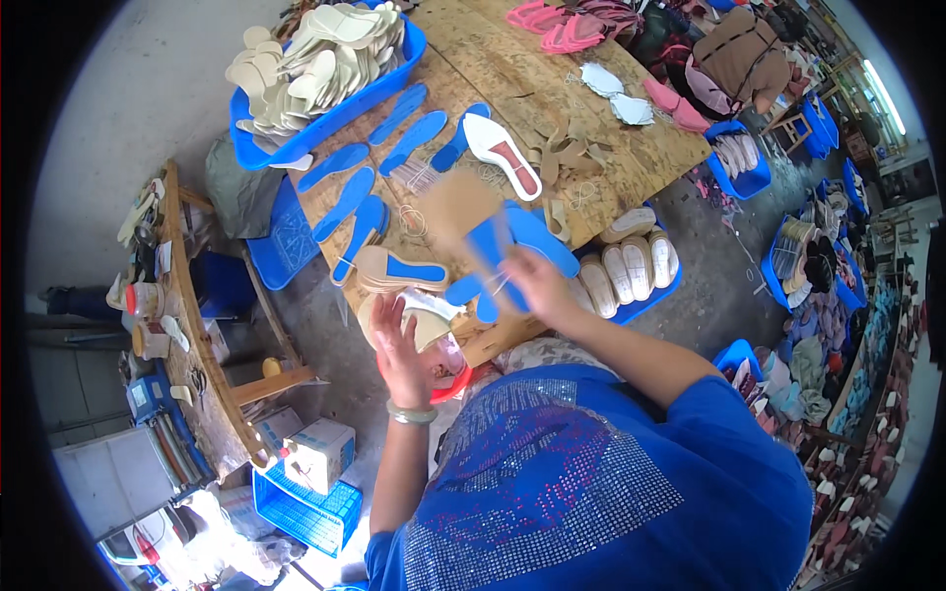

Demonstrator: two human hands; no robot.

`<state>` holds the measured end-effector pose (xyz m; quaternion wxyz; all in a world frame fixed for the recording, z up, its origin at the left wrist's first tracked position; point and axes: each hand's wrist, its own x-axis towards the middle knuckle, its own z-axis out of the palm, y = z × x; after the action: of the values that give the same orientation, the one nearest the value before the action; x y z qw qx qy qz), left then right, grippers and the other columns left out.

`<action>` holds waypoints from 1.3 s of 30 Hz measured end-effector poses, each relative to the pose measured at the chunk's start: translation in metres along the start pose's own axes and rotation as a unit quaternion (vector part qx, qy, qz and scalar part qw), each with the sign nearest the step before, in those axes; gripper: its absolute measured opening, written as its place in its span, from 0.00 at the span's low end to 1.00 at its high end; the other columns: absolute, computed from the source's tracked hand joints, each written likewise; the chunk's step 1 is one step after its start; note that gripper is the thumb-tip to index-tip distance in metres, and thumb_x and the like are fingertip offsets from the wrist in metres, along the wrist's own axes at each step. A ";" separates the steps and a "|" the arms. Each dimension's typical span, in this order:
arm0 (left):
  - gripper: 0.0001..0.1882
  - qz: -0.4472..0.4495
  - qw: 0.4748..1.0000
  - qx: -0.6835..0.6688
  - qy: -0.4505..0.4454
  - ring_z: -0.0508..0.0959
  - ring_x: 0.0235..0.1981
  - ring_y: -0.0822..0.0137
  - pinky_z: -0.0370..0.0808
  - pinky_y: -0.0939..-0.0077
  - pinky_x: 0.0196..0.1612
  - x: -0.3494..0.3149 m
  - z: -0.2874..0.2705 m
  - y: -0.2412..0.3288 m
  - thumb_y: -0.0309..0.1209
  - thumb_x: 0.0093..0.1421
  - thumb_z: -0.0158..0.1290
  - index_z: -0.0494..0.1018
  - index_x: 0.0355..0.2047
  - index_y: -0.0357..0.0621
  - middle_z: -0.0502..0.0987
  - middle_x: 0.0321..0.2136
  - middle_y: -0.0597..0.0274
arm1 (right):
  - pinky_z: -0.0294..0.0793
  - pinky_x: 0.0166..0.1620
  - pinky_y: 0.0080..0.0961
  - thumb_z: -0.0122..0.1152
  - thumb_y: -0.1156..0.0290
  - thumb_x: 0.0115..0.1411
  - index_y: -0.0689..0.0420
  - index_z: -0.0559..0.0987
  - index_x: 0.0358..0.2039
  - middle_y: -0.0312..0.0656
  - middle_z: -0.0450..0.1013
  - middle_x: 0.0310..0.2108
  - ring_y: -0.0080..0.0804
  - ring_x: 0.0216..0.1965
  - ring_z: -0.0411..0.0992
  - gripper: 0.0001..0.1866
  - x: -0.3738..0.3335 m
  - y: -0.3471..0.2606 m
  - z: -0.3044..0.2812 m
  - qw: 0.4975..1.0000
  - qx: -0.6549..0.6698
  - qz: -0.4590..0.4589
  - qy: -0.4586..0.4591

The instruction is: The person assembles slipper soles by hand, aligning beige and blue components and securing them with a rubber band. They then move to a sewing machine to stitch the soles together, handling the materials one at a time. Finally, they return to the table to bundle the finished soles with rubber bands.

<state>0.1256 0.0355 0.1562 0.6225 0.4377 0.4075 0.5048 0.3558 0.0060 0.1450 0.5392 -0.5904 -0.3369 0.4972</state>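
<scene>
My right hand [540, 284] grips an insole [459, 205] by its narrow end; the insole has a tan front and a blue rear part, and motion blurs it. My left hand [399, 362] is raised at the table's near edge, fingers stretched out and holding nothing. Just beyond it lies a stack of tan insoles [379, 264] with a blue patch on the top one. Blue insole pieces [345, 204] are spread over the left of the table. A white insole with a reddish-brown strip [501, 156] rests farther back, and another blue piece [537, 238] lies beside the held insole.
A blue basket [418, 49] heaped with cream insoles stands at the back left of the wooden table [631, 167]. Tan scraps [572, 148] and pink pieces [562, 30] lie farther off. By the right edge is a blue crate of pale soles [631, 268]; below my left hand, a red basin [451, 386].
</scene>
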 end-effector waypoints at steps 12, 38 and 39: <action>0.22 -0.254 0.920 0.186 0.234 0.74 0.45 0.64 0.73 0.73 0.43 -0.106 -0.109 -0.064 0.42 0.65 0.45 0.62 0.54 0.41 0.68 0.48 0.58 | 0.75 0.29 0.29 0.65 0.67 0.54 0.53 0.74 0.43 0.34 0.74 0.33 0.29 0.31 0.74 0.17 0.147 0.154 -0.328 0.923 0.195 0.060 0.325; 0.20 -0.302 0.889 0.108 0.327 0.76 0.41 0.69 0.74 0.76 0.40 -0.220 -0.141 -0.111 0.38 0.63 0.49 0.65 0.52 0.41 0.73 0.43 0.62 | 0.67 0.53 0.36 0.73 0.49 0.37 0.68 0.65 0.54 0.57 0.70 0.47 0.50 0.50 0.69 0.50 0.198 0.159 0.154 0.842 -0.469 0.038 -0.265; 0.20 -0.302 0.886 0.098 0.339 0.77 0.40 0.70 0.74 0.76 0.39 -0.230 -0.142 -0.113 0.38 0.64 0.49 0.65 0.52 0.42 0.73 0.42 0.62 | 0.68 0.53 0.37 0.74 0.49 0.35 0.69 0.67 0.51 0.59 0.70 0.47 0.51 0.50 0.69 0.48 0.206 0.154 0.156 0.797 -0.496 0.056 -0.339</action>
<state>-0.0145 -0.1846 0.0227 0.5225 0.1544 0.7536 0.3678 0.2435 0.2156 -0.0384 -0.0049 -0.5887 -0.6649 0.4597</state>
